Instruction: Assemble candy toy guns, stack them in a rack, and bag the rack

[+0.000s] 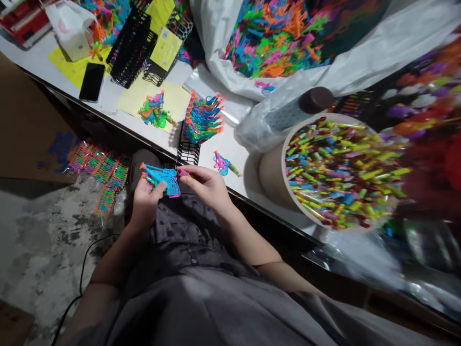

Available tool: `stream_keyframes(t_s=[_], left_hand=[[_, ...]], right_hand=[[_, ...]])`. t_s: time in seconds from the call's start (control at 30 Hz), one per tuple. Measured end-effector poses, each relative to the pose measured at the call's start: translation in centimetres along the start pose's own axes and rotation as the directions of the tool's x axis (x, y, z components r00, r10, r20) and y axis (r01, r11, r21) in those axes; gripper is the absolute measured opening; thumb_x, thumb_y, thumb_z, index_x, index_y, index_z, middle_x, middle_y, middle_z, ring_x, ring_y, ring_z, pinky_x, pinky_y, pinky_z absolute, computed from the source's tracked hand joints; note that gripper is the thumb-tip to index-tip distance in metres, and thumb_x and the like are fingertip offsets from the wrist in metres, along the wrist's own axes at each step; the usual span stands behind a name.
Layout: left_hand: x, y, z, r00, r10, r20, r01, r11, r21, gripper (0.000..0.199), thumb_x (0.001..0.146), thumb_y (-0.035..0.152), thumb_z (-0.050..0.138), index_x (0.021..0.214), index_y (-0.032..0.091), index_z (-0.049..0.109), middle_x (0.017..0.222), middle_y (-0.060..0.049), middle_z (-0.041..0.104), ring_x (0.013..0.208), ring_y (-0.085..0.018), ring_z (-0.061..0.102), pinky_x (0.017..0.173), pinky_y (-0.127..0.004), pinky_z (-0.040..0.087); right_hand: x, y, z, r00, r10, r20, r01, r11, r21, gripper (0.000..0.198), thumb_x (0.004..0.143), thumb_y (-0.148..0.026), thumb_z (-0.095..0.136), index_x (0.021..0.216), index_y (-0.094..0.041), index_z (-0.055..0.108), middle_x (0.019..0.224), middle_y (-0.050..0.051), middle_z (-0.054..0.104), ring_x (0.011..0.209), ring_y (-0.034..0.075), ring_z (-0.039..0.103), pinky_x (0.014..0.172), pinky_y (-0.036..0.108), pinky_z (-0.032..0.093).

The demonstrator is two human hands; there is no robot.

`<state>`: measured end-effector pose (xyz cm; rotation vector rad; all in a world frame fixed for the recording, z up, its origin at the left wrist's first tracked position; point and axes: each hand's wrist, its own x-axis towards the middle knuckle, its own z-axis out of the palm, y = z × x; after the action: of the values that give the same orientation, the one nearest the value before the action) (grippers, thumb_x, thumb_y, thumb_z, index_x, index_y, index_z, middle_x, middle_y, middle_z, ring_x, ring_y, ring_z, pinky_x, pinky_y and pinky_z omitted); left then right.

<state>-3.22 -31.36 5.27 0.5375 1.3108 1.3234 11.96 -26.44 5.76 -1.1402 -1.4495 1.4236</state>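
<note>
Over my lap, my left hand [147, 194] is closed round a blue plastic toy gun [163, 179] with an orange muzzle. Other colours peek out beneath it, perhaps more toy guns in the same grip. At the rear of the toy, my right hand [209, 186] pinches a small pink piece [184, 173]; its exact kind is unclear. Just beyond, on the table edge, a black plastic rack [188, 153] holds a row of blue and orange toy guns [203, 117]. A pink and blue toy gun [221, 163] lies to the right of the rack.
A round tub [275, 175] of small colourful tubes stands right, beside a dark-capped bottle [284, 113] in plastic. Behind is a white sack [245, 86] of loose toy guns. Leftward lie a small toy pile [156, 110], a phone [92, 82], black racks [129, 48] and bagged toys [101, 166] below.
</note>
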Motion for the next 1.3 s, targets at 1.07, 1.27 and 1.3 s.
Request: stream_keyframes(t_s=[1.07, 1.27, 1.3], left_hand=[[-0.8, 0.3, 1.0, 0.999, -0.04, -0.004, 0.04, 0.999, -0.022, 0.035, 0.063, 0.033, 0.076, 0.087, 0.018, 0.054, 0.087, -0.003, 0.068, 0.086, -0.017, 0.065, 0.081, -0.029, 0.053], [-1.2, 1.1, 1.1, 0.998, -0.045, -0.036, 0.045, 0.999, 0.008, 0.032, 0.063, 0.028, 0.074, 0.085, 0.018, 0.052, 0.082, -0.001, 0.067, 0.083, -0.015, 0.065, 0.078, -0.027, 0.053], [-1.1, 1.0, 1.1, 0.999, -0.042, -0.034, 0.042, 0.999, 0.009, 0.032, 0.063, 0.028, 0.074, 0.085, 0.018, 0.052, 0.082, -0.001, 0.067, 0.083, -0.016, 0.065, 0.078, -0.027, 0.053]], right_hand=[[-0.5, -0.2, -0.6, 0.977, -0.204, -0.069, 0.187, 0.963, -0.193, 0.027, 0.09, -0.042, 0.051, 0.096, -0.021, 0.068, 0.095, 0.006, 0.067, 0.091, 0.016, 0.061, 0.086, 0.034, 0.051], [-0.7, 0.1, -0.6, 0.956, -0.286, -0.062, 0.257, 0.924, -0.283, 0.028, 0.089, -0.042, 0.053, 0.104, -0.024, 0.067, 0.102, 0.007, 0.065, 0.101, 0.019, 0.058, 0.091, 0.038, 0.049], [-0.7, 0.2, -0.5, 0.955, -0.291, -0.055, 0.264, 0.919, -0.293, 0.028, 0.089, -0.042, 0.052, 0.105, -0.025, 0.067, 0.102, 0.007, 0.065, 0.101, 0.02, 0.058, 0.09, 0.038, 0.049]])
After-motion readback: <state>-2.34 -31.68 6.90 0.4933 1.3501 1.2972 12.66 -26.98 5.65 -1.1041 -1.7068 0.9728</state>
